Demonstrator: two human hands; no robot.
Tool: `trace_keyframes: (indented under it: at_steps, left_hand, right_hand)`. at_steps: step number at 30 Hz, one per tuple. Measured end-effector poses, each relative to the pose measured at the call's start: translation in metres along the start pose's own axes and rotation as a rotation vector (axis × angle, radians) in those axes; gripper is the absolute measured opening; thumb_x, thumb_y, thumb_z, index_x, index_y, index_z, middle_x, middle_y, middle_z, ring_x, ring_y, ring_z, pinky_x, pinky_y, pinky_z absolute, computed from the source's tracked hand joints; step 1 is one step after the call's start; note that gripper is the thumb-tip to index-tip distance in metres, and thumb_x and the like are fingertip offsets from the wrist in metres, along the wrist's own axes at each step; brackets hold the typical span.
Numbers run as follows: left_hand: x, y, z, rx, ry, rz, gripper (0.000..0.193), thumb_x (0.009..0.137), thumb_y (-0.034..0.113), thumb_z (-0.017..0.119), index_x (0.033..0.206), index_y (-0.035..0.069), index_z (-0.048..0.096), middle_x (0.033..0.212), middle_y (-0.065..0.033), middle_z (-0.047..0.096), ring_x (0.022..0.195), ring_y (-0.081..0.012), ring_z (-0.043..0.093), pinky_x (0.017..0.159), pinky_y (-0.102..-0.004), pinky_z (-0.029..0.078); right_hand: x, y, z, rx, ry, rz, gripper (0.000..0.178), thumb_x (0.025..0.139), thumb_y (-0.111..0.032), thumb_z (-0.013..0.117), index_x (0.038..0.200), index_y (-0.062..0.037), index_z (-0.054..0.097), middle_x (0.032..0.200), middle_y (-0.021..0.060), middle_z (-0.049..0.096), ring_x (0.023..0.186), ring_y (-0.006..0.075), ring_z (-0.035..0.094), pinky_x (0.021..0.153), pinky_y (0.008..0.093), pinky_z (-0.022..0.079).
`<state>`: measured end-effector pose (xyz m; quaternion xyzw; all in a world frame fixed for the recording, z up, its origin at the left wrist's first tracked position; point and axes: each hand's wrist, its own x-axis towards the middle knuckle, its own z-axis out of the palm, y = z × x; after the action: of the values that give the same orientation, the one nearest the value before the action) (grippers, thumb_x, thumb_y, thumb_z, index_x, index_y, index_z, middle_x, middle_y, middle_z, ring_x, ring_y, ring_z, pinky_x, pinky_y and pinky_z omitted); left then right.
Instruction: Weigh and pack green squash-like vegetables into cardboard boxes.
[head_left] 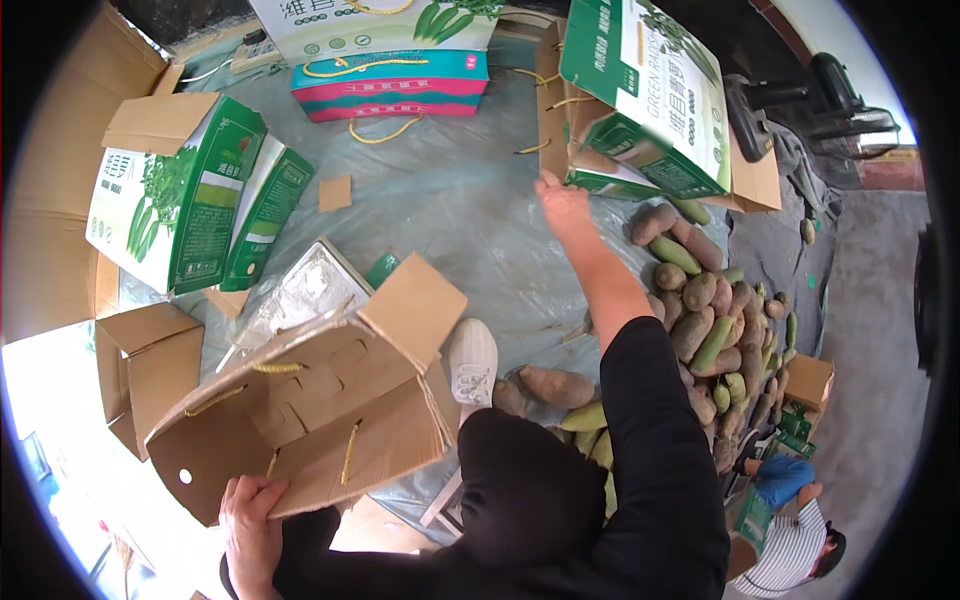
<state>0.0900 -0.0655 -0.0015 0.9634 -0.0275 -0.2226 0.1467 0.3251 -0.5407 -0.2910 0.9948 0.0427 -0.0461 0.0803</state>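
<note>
My left hand [250,525] grips the near edge of an open brown cardboard box [300,400], tilted in front of me with yellow cord handles showing inside. My right arm is stretched far forward. Its hand [565,210] is closed at the lower corner of the brown flap of a green-and-white carton [650,80] printed with green radishes. The fingertips are partly hidden there. Right of my arm lies a heap of sweet potatoes [690,330], with long green radishes [712,345] mixed in.
Two green-and-white cartons [180,200] stand at the left. A pink-and-teal box [390,85] sits at the back. A white-topped scale [305,290] is partly behind my box. A black fan [840,110] stands far right; a person in a striped shirt [785,555] is at lower right.
</note>
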Motion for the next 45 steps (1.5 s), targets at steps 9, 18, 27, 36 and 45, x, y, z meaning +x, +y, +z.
trace_keyframes:
  at_steps: [9, 18, 27, 36, 45]
  left_hand:
    - [-0.019, 0.005, 0.006, -0.112, 0.1, 0.073, 0.02, 0.072, 0.002, 0.062, 0.092, 0.0, 0.064, 0.087, -0.0125, 0.057, 0.084, -0.0321, 0.056, 0.073, -0.0381, 0.046]
    - [-0.041, 0.007, 0.011, -0.026, 0.122, 0.052, 0.043, 0.068, -0.005, 0.064, 0.11, 0.005, 0.062, 0.104, -0.0124, 0.058, 0.1, -0.0315, 0.055, 0.085, -0.0392, 0.045]
    - [-0.056, -0.015, 0.026, -0.022, 0.063, -0.014, 0.036, 0.076, -0.002, 0.059, 0.11, 0.008, 0.062, 0.096, -0.0132, 0.059, 0.092, -0.033, 0.058, 0.079, -0.041, 0.046]
    - [-0.061, -0.019, 0.034, 0.005, 0.119, -0.01, 0.032, 0.079, 0.002, 0.057, 0.11, 0.009, 0.061, 0.096, -0.0137, 0.06, 0.093, -0.0339, 0.058, 0.08, -0.0417, 0.045]
    - [-0.057, -0.021, 0.036, -0.015, 0.125, -0.006, 0.033, 0.078, 0.003, 0.058, 0.11, 0.012, 0.063, 0.095, -0.0122, 0.06, 0.094, -0.0323, 0.058, 0.081, -0.0413, 0.046]
  right_hand:
    - [-0.141, -0.096, -0.016, 0.735, -0.138, -0.085, 0.026, 0.078, -0.009, 0.058, 0.104, -0.0089, 0.062, 0.113, 0.0118, 0.059, 0.104, 0.0307, 0.056, 0.086, 0.0432, 0.046]
    - [-0.294, -0.094, 0.044, 1.025, -0.41, 0.036, 0.024, 0.084, -0.018, 0.054, 0.105, -0.0079, 0.062, 0.1, 0.0155, 0.062, 0.091, 0.0317, 0.06, 0.079, 0.0369, 0.048]
    - [-0.394, -0.062, 0.079, 0.628, -0.171, -0.177, 0.022, 0.082, -0.02, 0.055, 0.096, -0.0057, 0.065, 0.099, 0.0155, 0.064, 0.095, 0.0348, 0.059, 0.084, 0.0398, 0.047]
    - [-0.401, -0.028, -0.016, 0.378, -0.229, 0.077, 0.03, 0.072, -0.009, 0.059, 0.101, -0.0153, 0.062, 0.099, 0.0078, 0.062, 0.101, 0.0299, 0.054, 0.082, 0.0394, 0.045]
    - [-0.4, -0.02, -0.029, -0.11, -0.436, -0.105, 0.032, 0.079, -0.009, 0.057, 0.11, -0.0175, 0.055, 0.108, 0.0024, 0.055, 0.109, 0.023, 0.051, 0.088, 0.048, 0.038]
